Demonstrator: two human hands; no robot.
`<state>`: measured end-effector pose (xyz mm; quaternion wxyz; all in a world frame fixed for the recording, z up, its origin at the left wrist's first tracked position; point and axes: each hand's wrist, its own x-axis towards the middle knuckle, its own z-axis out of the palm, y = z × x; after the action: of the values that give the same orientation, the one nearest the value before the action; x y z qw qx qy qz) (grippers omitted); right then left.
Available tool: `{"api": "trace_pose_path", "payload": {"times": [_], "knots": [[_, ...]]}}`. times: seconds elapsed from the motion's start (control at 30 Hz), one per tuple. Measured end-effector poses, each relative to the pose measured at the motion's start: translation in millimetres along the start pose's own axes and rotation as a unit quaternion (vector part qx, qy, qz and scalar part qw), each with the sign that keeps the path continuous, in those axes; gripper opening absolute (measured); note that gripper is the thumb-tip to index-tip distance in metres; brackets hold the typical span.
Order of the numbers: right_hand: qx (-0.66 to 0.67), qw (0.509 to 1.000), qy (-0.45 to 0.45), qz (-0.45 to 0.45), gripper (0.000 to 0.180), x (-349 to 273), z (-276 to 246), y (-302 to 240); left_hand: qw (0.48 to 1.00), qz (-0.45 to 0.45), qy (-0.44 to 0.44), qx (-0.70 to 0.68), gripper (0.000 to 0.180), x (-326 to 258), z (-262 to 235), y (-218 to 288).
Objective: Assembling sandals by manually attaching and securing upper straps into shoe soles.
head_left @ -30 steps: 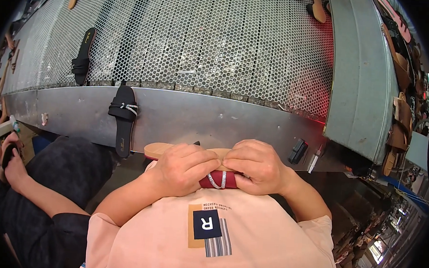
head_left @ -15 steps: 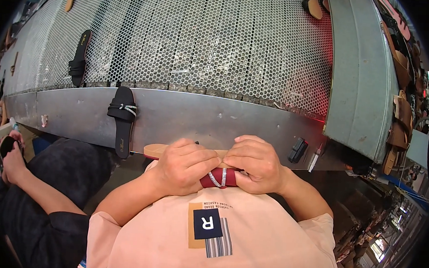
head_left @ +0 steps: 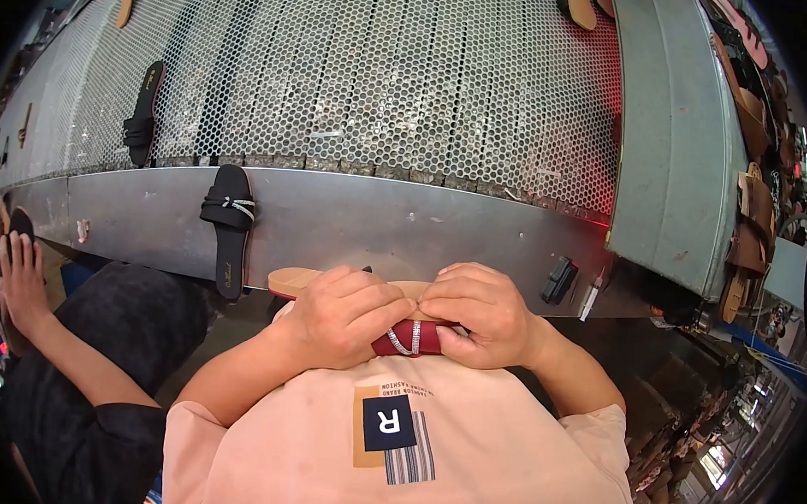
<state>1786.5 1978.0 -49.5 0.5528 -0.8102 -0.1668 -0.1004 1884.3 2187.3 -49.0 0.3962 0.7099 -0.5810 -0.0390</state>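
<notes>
Close in front of my shirt, a sandal (head_left: 293,281) with a tan footbed and red edge lies sideways at the ledge's near edge. Its dark red strap (head_left: 407,339) carries two crossing bands of clear stones. My left hand (head_left: 348,311) is closed on the strap's left part, fingers curled over the footbed. My right hand (head_left: 479,314) pinches the strap's right end, with the thumb low against it and fingers bent over the sole. Both hands' fingertips nearly meet at the middle. The hands cover much of the sandal.
On the metal ledge (head_left: 350,216) rest a black sandal (head_left: 231,232), a small black object (head_left: 560,280) and a pen-like stick (head_left: 591,297). Beyond is a perforated belt (head_left: 387,75) with another black sandal (head_left: 143,111). A grey metal housing (head_left: 683,140) stands right. A co-worker's hand (head_left: 23,284) is left.
My hands stay almost in place, with the red strap shifted very slightly left. At the left, the co-worker's hand has risen and opened flat against a dark sole.
</notes>
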Motion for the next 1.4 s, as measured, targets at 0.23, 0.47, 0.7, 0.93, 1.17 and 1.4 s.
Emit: {"api": "trace_pose_path", "payload": {"times": [0.23,0.47,0.7,0.93,1.17,1.4], "knots": [[0.018,1.0,0.015,0.004,0.019,-4.9,-2.4,-0.8,0.999,0.0,-0.003,-0.034,0.024,6.4,8.2,5.3],[0.026,0.999,0.018,0.022,0.017,-13.0,-6.4,2.2,0.999,0.01,0.0,-0.034,0.03,11.1,14.5,6.4],[0.019,0.999,0.013,0.035,0.023,-20.1,-15.9,3.2,1.0,0.011,0.008,-0.002,0.027,14.8,20.2,9.5],[-0.028,0.999,-0.025,0.032,0.031,-22.2,-24.4,1.7,1.0,0.001,0.017,0.005,0.028,18.2,26.2,13.1],[-0.032,0.999,-0.016,0.005,0.028,-28.0,-27.2,7.1,0.999,-0.027,0.018,-0.008,0.024,20.1,31.6,14.6],[-0.039,0.999,0.01,-0.007,0.021,-33.0,-28.5,8.4,0.999,-0.02,0.0,-0.047,0.026,21.7,37.2,15.2]]}}
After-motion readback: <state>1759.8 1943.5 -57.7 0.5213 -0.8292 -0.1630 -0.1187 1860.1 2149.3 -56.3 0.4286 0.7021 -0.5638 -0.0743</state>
